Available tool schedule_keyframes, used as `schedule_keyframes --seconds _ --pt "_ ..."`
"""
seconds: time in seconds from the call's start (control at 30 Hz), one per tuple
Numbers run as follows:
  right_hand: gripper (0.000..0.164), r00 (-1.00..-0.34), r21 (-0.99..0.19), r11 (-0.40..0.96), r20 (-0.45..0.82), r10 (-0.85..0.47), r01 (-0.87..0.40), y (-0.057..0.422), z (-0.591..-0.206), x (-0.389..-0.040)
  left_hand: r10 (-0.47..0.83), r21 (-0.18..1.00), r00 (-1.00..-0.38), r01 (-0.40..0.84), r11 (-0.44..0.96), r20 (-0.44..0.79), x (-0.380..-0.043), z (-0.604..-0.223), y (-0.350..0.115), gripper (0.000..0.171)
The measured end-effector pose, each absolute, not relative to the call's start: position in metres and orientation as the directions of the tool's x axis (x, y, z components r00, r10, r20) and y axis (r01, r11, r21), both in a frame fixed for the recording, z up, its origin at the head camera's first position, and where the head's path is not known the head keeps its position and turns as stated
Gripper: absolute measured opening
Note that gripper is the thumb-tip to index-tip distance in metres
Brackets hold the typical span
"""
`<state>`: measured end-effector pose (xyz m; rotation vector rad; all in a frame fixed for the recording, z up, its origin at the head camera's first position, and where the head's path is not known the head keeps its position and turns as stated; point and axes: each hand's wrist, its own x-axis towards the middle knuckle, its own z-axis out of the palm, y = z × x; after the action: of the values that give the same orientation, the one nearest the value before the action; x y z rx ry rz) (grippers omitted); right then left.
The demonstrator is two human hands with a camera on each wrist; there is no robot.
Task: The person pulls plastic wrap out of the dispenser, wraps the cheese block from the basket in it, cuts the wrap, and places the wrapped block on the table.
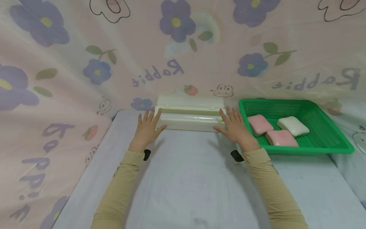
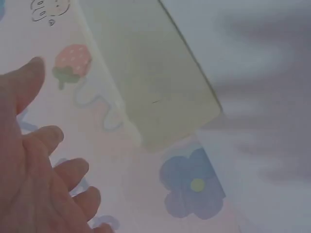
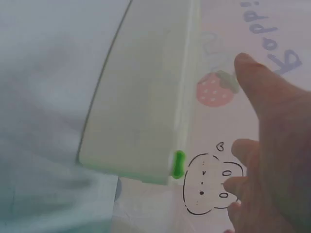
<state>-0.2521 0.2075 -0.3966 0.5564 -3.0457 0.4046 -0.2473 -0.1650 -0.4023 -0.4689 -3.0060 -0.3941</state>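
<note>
Head view: left hand (image 1: 147, 128) open, fingers spread and thumb out, at the near left end of a long pale box (image 1: 190, 124); right hand (image 1: 235, 127) spread the same way at its right end, nothing held in either. Between the two, the box on the desk (image 1: 186, 178), with lid (image 1: 190, 101) raised on the side away from the hands and a clear roll (image 1: 191, 117) lying along the trough. Contact with the rim impossible to tell from here. Probably light and stiff, apt to slide under a pull; film on the roll likely thin, clingy and easily torn. Best held at both ends, low on the walls, clear of the lid. Just beside the right hand, a green basket (image 1: 308, 151) with two pink blocks (image 1: 281, 138) and a white block (image 1: 293, 125). Below the hands, a pale, smooth desk cover; beyond and to their left, a pink curtain (image 1: 123, 73) printed with flowers and lettering.

Left wrist view: fingers relaxed, box end to one side, smooth and plain, seemingly easy to cup.

Right wrist view: fingers loosely extended, empty; across from them, a green tab (image 3: 178, 164) at the box corner, better left outside any grip.
</note>
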Motion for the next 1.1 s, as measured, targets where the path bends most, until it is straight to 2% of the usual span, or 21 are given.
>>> schedule_keyframes --seconds 0.17,0.33,0.47,0.6,0.8,1.0,1.1 --pt "0.077 -0.922 -0.315 0.868 0.075 -0.38 -0.383 0.216 -0.389 -0.252 0.364 0.447 -0.929 0.351 0.823 0.059 -0.246 -0.391 -0.169 0.077" --pt "0.069 -0.908 -0.502 0.768 0.101 -0.406 -0.399 0.222 -0.379 -0.252 0.377 0.628 -0.925 0.32 0.71 0.045 -0.246 -0.38 -0.179 0.072" --pt "0.064 -0.912 -0.663 0.661 0.087 -0.4 -0.353 0.227 -0.368 -0.251 0.37 0.689 -0.925 0.321 0.65 0.083 -0.249 -0.372 -0.187 0.068" --pt "0.058 -0.915 -0.764 0.575 0.05 -0.4 -0.293 0.23 -0.355 -0.254 0.358 0.746 -0.927 0.317 0.586 0.112 -0.253 -0.363 -0.191 0.065" --pt "0.051 -0.909 -0.864 0.455 0.008 -0.417 -0.216 0.231 -0.345 -0.266 0.323 0.81 -0.939 0.276 0.518 0.113 -0.263 -0.355 -0.194 0.06" --pt "0.043 -0.888 -0.936 0.282 0.064 -0.455 -0.212 0.228 -0.344 -0.283 0.326 0.847 -0.942 0.237 0.475 0.081 -0.275 -0.353 -0.191 0.057" --pt "0.041 -0.885 -0.937 0.262 0.088 -0.458 -0.229 0.226 -0.348 -0.292 0.339 0.854 -0.938 0.239 0.462 0.079 -0.281 -0.355 -0.188 0.053"
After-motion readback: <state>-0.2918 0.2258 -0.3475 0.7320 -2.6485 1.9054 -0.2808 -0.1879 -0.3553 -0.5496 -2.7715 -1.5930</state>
